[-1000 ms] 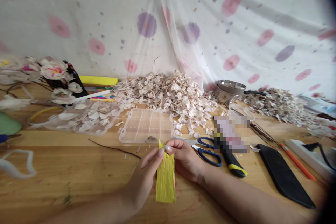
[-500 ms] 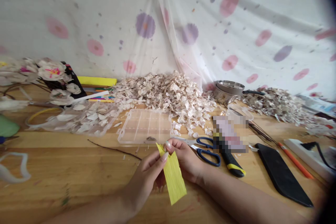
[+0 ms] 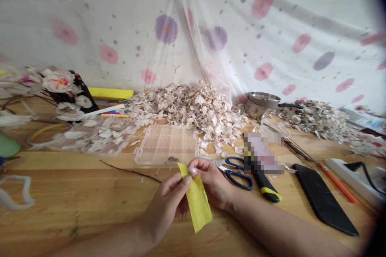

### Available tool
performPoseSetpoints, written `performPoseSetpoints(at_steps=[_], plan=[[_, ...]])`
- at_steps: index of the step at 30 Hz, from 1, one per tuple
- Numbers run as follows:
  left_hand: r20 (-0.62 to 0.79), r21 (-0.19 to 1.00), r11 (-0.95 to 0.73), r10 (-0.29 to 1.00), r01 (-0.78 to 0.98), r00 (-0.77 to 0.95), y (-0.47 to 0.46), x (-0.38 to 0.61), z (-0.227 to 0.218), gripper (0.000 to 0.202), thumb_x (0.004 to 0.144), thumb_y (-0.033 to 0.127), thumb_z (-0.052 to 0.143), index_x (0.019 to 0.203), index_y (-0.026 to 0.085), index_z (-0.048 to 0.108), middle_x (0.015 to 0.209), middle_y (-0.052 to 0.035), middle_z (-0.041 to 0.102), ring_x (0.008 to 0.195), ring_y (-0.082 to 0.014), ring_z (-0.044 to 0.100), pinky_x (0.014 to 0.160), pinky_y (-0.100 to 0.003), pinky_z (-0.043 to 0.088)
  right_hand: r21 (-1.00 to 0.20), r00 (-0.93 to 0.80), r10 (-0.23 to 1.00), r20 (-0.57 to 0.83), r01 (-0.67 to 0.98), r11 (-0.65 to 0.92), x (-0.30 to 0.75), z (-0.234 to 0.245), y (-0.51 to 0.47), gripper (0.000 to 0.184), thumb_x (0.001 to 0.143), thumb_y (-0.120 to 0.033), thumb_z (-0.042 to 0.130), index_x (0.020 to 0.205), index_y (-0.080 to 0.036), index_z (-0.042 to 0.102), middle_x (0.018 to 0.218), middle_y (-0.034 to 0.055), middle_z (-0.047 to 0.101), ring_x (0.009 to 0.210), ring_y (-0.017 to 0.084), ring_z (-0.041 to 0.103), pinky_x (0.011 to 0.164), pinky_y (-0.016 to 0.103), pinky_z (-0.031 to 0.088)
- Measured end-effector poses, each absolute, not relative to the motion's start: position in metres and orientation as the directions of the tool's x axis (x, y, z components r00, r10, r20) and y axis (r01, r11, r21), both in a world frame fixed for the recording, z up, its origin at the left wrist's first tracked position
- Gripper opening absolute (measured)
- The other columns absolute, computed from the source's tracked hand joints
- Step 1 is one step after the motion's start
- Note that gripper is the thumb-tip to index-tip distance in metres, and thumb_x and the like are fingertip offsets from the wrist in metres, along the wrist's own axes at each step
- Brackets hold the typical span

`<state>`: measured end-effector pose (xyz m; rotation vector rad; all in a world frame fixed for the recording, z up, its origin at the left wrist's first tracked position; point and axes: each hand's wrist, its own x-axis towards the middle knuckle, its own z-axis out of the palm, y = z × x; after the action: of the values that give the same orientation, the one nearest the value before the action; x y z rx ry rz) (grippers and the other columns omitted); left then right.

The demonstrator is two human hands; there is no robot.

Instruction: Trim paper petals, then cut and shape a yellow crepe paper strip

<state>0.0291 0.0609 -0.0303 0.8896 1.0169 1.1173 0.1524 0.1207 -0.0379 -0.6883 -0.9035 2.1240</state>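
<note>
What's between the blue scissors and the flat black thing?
In the head view, a black-and-yellow handle lies between the scissors and the flat black thing, plus some pale scraps.

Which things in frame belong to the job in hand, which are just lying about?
In hand:
- yellow strip, pinched near its upper end by left hand and right hand

Probably lying about:
- scissors
- clear divided tray
- dark twig
- petal-like pile

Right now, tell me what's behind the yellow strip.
Wooden tabletop shows around the lower end of the yellow strip, and the right hand shows past its right edge. Whatever lies directly behind the strip is covered and cannot be seen.
</note>
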Motion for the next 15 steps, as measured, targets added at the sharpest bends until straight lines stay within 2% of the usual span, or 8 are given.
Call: performPoseSetpoints(at_steps=[10,15], plan=[[-0.117,0.962,0.136,0.989,-0.238,0.091,0.0613,0.0272,-0.0336,0.031,0.078,0.046,0.056,0.066,0.018,0.056,0.050,0.0051,0.042,0.045,-0.0100,0.041,0.041,-0.019,0.035,-0.774,-0.605,0.768,-0.211,-0.377,-0.510,0.1536,-0.0394,0.1221,0.034,0.058,-0.034,0.083,0.064,-0.013,0.057,0.055,-0.0002,0.063,0.047,0.011,0.057,0.050,0.024,0.045],[-0.110,0.959,0.112,0.994,-0.262,0.021,0.0605,0.0248,-0.0343,0.027,0.078,0.043,0.056,0.072,0.018,0.063,0.050,0.0037,0.046,0.047,-0.0121,0.045,0.043,-0.021,0.038,-0.767,-0.606,0.773,-0.188,-0.400,-0.501,0.1526,-0.0385,0.1211,0.030,0.058,-0.030,0.083,0.063,-0.013,0.058,0.057,-0.0008,0.064,0.050,0.011,0.058,0.055,0.024,0.044]])
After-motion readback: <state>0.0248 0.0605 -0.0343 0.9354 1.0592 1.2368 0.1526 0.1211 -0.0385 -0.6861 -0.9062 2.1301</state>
